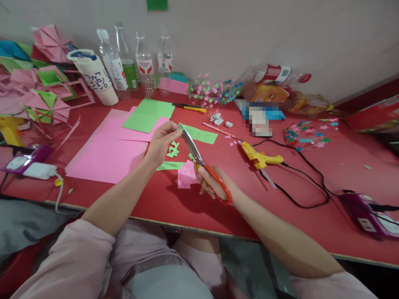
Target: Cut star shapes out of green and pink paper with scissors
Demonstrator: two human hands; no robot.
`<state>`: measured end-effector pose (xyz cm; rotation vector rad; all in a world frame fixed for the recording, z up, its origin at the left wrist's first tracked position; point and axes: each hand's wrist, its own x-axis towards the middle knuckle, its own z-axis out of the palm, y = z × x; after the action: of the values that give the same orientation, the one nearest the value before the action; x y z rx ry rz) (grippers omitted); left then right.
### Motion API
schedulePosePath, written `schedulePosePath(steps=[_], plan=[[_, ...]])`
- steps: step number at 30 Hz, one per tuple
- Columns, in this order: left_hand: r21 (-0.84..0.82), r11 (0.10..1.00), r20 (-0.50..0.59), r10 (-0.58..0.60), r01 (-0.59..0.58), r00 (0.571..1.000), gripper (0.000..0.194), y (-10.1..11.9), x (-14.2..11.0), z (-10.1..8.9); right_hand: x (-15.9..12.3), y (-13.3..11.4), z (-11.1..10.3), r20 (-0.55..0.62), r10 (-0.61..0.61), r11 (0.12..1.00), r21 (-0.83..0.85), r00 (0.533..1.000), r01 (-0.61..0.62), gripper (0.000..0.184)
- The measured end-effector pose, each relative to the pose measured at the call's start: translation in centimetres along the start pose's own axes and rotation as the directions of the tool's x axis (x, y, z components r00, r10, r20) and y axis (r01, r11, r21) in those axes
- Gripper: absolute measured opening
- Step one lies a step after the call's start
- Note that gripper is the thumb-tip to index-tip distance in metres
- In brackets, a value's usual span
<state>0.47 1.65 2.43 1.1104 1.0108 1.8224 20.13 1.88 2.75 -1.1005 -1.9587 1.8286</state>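
My right hand [213, 182] grips orange-handled scissors [222, 189], fingers through the handles and blades pointing up and to the left. At the blade tips my left hand [160, 143] pinches a small piece of green paper [180, 127], mostly covered by my fingers. Just below it lie small green paper stars [173, 149]. A green strip [171, 166] and small pink paper pieces [187, 174] rest under the scissors. Behind the blades is a larger green paper strip [202, 133] with faint drawn lines.
Pink sheets [102, 145] and a green sheet [149, 114] lie left. A yellow glue gun [262, 158] with a black cord is right. A utility knife [190, 108], bottles [145, 66] and a tumbler [93, 77] stand or lie behind. Purple power strips [368, 216] sit at both sides.
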Motion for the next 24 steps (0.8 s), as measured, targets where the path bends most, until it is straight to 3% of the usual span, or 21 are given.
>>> schedulePosePath(steps=[19, 24], plan=[[0.000, 1.000, -0.005, 0.010, -0.010, 1.000, 0.013, 0.06, 0.07, -0.09, 0.36, 0.00, -0.13, -0.042, 0.025, 0.999, -0.029, 0.999, -0.027, 0.055], [-0.009, 0.999, -0.065, -0.048, 0.047, 0.997, 0.012, 0.34, 0.14, -0.02, 0.36, -0.09, -0.17, -0.189, -0.056, 0.995, 0.073, 0.980, 0.071, 0.048]])
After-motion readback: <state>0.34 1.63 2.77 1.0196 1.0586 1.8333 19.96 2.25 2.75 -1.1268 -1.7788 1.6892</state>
